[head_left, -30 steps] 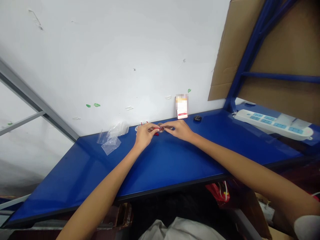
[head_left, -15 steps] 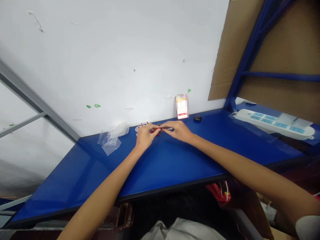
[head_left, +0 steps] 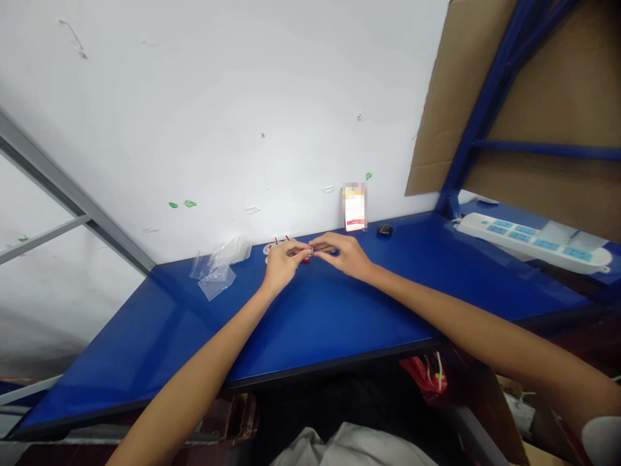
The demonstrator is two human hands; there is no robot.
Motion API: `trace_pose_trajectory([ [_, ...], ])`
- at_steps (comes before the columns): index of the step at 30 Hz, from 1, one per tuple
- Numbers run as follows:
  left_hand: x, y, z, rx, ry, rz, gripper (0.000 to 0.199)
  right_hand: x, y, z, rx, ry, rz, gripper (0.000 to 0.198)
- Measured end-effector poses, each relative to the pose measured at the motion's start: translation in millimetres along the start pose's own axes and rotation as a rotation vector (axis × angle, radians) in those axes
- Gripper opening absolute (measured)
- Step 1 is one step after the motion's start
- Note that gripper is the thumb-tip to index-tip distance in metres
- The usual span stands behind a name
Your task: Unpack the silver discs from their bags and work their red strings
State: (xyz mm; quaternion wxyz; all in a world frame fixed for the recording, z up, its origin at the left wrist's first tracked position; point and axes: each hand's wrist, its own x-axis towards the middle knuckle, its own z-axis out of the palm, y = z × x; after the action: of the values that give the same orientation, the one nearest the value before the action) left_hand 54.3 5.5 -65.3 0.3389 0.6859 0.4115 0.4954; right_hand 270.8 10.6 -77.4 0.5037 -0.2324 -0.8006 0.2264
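My left hand (head_left: pixel 283 264) is closed in a pinch above the far part of the blue table (head_left: pixel 330 317). A small red piece (head_left: pixel 306 260) shows at its fingertips; its kind is too small to make out. My right hand (head_left: pixel 347 254) meets it from the right, thumb and fingers pinched at the same spot. What the right fingertips grip, if anything, is hidden. Behind my left hand lie white round pieces (head_left: pixel 268 248) with thin red sticks standing up, partly covered by the hand.
Clear plastic bags (head_left: pixel 216 283) lie to the left near the wall. A lit phone (head_left: pixel 354 208) leans on the white wall, with a small black object (head_left: pixel 385 230) beside it. At the right is a white power strip (head_left: pixel 533 243) by a blue metal frame (head_left: pixel 478 110).
My right fingers have shifted slightly at the pinch, and the pale thin shape seen between them no longer shows. Both hands stay together in nearly the same place.
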Motion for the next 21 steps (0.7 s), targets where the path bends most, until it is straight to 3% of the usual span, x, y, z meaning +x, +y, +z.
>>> trace_pose_trajectory([
  [3,-1.5,1.6,2.4,-0.185,-0.022,-0.085,0.029,1.3,-9.3,0.7,0.025,0.081,0.012,0.032],
  [7,-5.7,10.3,7.4,-0.396,-0.019,-0.098,0.031,4.8,-27.1,0.1,-0.060,0.196,-0.021,0.014],
  [10,-7.6,14.5,9.2,-0.447,-0.018,-0.102,0.035,7.5,-33.4,-1.2,-0.111,0.214,-0.061,0.012],
  [16,-5.6,4.9,8.3,-0.472,-0.068,-0.200,0.046,9.1,-21.6,-5.6,-0.099,0.139,-0.078,0.014],
  [21,0.2,1.2,2.3,-0.316,-0.104,-0.153,0.043,13.2,-9.5,-14.8,-0.315,-0.004,-0.139,0.014],
])
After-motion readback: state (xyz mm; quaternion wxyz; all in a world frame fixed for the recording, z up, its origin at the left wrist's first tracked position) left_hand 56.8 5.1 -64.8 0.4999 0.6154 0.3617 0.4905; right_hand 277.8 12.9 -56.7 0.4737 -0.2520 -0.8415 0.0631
